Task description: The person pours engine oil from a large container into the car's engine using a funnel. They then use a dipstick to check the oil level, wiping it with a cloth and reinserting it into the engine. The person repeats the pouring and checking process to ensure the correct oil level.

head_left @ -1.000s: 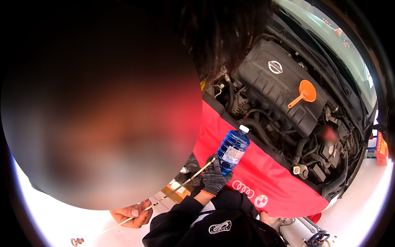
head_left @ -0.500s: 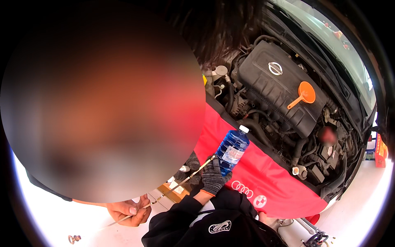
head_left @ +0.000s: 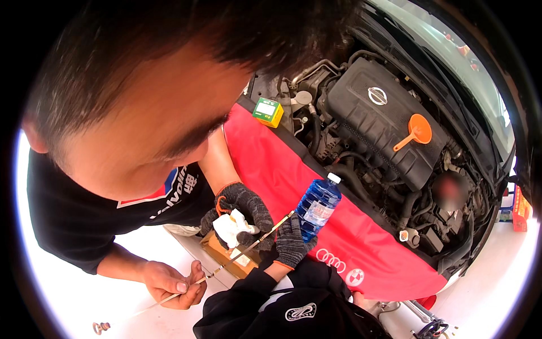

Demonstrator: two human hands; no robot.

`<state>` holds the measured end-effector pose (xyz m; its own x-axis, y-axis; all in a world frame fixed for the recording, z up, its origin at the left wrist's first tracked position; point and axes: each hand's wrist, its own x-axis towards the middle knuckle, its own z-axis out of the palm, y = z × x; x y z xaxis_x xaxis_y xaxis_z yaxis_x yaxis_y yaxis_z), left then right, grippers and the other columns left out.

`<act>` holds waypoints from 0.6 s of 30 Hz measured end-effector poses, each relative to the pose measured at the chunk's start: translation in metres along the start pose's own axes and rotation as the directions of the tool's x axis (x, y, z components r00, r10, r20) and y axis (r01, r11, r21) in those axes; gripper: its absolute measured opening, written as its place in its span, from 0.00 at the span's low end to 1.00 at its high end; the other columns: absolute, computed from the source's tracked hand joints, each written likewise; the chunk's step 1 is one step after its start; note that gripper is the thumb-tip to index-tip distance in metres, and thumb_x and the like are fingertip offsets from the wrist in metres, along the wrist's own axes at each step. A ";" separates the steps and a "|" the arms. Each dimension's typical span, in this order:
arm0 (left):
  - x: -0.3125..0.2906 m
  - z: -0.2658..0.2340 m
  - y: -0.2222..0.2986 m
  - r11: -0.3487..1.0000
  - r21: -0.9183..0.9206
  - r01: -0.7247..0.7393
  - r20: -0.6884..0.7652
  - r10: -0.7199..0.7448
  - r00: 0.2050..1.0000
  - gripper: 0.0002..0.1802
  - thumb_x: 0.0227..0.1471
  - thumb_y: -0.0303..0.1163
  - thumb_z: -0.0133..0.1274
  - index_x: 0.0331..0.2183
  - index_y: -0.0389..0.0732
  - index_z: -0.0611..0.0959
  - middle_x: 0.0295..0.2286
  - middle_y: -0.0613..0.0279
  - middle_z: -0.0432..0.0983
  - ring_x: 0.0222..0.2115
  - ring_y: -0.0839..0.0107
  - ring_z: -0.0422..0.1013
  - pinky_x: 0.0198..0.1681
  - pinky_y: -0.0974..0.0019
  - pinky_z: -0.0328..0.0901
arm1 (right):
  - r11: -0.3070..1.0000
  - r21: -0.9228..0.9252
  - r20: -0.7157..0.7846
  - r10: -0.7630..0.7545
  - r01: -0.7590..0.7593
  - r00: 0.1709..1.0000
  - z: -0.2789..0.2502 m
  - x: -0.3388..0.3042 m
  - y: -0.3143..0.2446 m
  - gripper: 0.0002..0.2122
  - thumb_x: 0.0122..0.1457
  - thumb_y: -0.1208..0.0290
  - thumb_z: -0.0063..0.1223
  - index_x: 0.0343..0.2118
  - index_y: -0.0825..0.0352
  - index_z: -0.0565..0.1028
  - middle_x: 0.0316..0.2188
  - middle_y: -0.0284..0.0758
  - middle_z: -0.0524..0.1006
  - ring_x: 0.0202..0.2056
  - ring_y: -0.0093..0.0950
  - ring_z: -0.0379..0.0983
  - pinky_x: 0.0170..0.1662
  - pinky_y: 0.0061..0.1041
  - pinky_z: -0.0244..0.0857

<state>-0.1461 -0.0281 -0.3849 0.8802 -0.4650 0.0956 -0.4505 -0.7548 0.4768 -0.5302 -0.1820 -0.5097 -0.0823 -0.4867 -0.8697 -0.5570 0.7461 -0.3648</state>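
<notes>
A dark grey knitted glove covers my left hand (head_left: 291, 243), closed about the lower part of a clear bottle of blue liquid (head_left: 319, 209) with a white cap. The bottle leans up and to the right. An oil dipstick (head_left: 248, 248) crosses beside my gloved fingertips; whether it touches them I cannot tell. A co-worker's bare hand (head_left: 175, 285) pinches its shaft, and its ringed end lies at the lower left. The co-worker's gloved hand (head_left: 248, 206) holds a crumpled white cloth or paper (head_left: 230, 226). Only a little skin of my right hand (head_left: 359, 299) shows; its fingers are hidden.
A red fender cover (head_left: 372, 248) hangs over the car's edge. Beyond lies the engine bay, with an orange funnel (head_left: 419, 129) on the black engine cover (head_left: 361, 96). A green and yellow box (head_left: 268, 112) sits at the edge. Below the cloth is a cardboard box (head_left: 217, 248).
The blurred patch that hid most of the co-worker is gone, uncovering the gloved hand, cloth and green and yellow box. My left hand, the bottle and the dipstick have hardly moved.
</notes>
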 end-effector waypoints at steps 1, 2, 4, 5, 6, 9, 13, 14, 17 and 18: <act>-0.001 0.002 -0.001 1.000 0.006 -0.007 -0.014 0.007 1.000 0.57 0.32 0.52 0.64 0.58 0.34 0.56 0.50 0.32 0.60 0.49 0.38 0.63 0.49 0.43 0.62 | 1.000 0.000 -0.001 -0.002 0.002 1.000 -0.001 0.000 0.000 0.10 0.49 0.79 0.43 0.34 0.66 0.75 0.25 0.36 0.74 0.22 0.30 0.71 0.22 0.28 0.63; -0.001 0.003 -0.002 1.000 -0.001 -0.008 -0.022 0.008 1.000 0.57 0.32 0.52 0.64 0.58 0.34 0.56 0.50 0.32 0.60 0.49 0.38 0.63 0.49 0.43 0.62 | 1.000 -0.004 0.003 0.001 -0.001 1.000 -0.001 0.000 0.000 0.10 0.49 0.79 0.43 0.34 0.66 0.75 0.25 0.36 0.74 0.22 0.30 0.71 0.22 0.28 0.63; -0.001 0.005 -0.003 1.000 -0.015 -0.011 -0.039 0.010 0.999 0.57 0.32 0.52 0.64 0.58 0.34 0.57 0.50 0.33 0.61 0.49 0.39 0.63 0.48 0.43 0.62 | 1.000 -0.006 0.000 -0.003 0.003 1.000 -0.001 0.000 0.000 0.10 0.49 0.78 0.43 0.34 0.66 0.75 0.25 0.36 0.75 0.22 0.30 0.71 0.22 0.28 0.63; -0.001 0.005 -0.003 1.000 -0.017 -0.013 -0.044 0.013 0.999 0.57 0.32 0.52 0.64 0.58 0.34 0.57 0.50 0.33 0.61 0.49 0.39 0.64 0.48 0.43 0.62 | 1.000 -0.007 0.001 -0.001 0.001 1.000 -0.001 0.000 0.000 0.10 0.49 0.78 0.43 0.34 0.66 0.75 0.25 0.36 0.75 0.22 0.30 0.71 0.22 0.28 0.63; -0.001 0.006 -0.003 1.000 -0.019 -0.017 -0.050 0.016 0.999 0.57 0.32 0.52 0.64 0.58 0.34 0.57 0.50 0.33 0.61 0.48 0.39 0.64 0.48 0.43 0.62 | 1.000 -0.009 0.002 -0.001 0.001 1.000 -0.002 0.000 0.000 0.10 0.49 0.78 0.43 0.34 0.66 0.75 0.25 0.36 0.75 0.22 0.30 0.71 0.22 0.28 0.63; -0.001 0.005 -0.003 1.000 -0.018 -0.015 -0.053 0.014 0.999 0.57 0.32 0.51 0.64 0.58 0.35 0.57 0.50 0.33 0.61 0.48 0.39 0.64 0.49 0.42 0.62 | 1.000 -0.008 -0.001 -0.003 0.003 1.000 -0.002 -0.001 0.002 0.10 0.49 0.78 0.44 0.34 0.66 0.75 0.25 0.36 0.75 0.23 0.30 0.71 0.23 0.28 0.63; -0.003 0.009 -0.005 1.000 -0.024 -0.009 -0.053 0.008 0.999 0.57 0.31 0.52 0.64 0.58 0.35 0.57 0.50 0.33 0.61 0.49 0.39 0.63 0.49 0.42 0.61 | 1.000 -0.014 0.000 -0.005 0.005 1.000 -0.003 -0.002 0.003 0.10 0.49 0.78 0.44 0.34 0.66 0.75 0.26 0.36 0.75 0.23 0.30 0.71 0.23 0.29 0.63; -0.003 0.008 -0.005 1.000 -0.026 -0.004 -0.044 0.003 0.999 0.57 0.31 0.52 0.64 0.58 0.35 0.57 0.50 0.33 0.61 0.49 0.39 0.63 0.49 0.41 0.61 | 1.000 -0.013 0.000 -0.006 0.006 1.000 -0.003 -0.002 0.004 0.10 0.49 0.78 0.44 0.34 0.66 0.75 0.26 0.36 0.75 0.23 0.30 0.71 0.23 0.29 0.63; -0.003 0.007 -0.004 1.000 -0.029 0.002 -0.031 -0.003 1.000 0.58 0.31 0.52 0.65 0.58 0.36 0.56 0.50 0.33 0.60 0.49 0.38 0.63 0.50 0.41 0.60 | 1.000 -0.012 -0.005 -0.012 0.012 1.000 -0.005 -0.004 0.006 0.10 0.49 0.77 0.44 0.34 0.66 0.75 0.26 0.36 0.75 0.23 0.30 0.71 0.23 0.29 0.63; -0.003 0.008 -0.004 1.000 -0.027 -0.002 -0.036 0.001 0.999 0.58 0.31 0.52 0.65 0.59 0.36 0.56 0.50 0.33 0.60 0.49 0.38 0.63 0.50 0.41 0.60 | 1.000 -0.014 -0.004 -0.008 0.008 1.000 -0.004 -0.003 0.006 0.10 0.49 0.77 0.44 0.34 0.66 0.75 0.26 0.36 0.75 0.23 0.30 0.71 0.23 0.29 0.63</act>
<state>-0.1482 -0.0269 -0.3943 0.8845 -0.4488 0.1272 -0.4480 -0.7414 0.4996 -0.5367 -0.1773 -0.5080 -0.0807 -0.4945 -0.8655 -0.5687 0.7359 -0.3674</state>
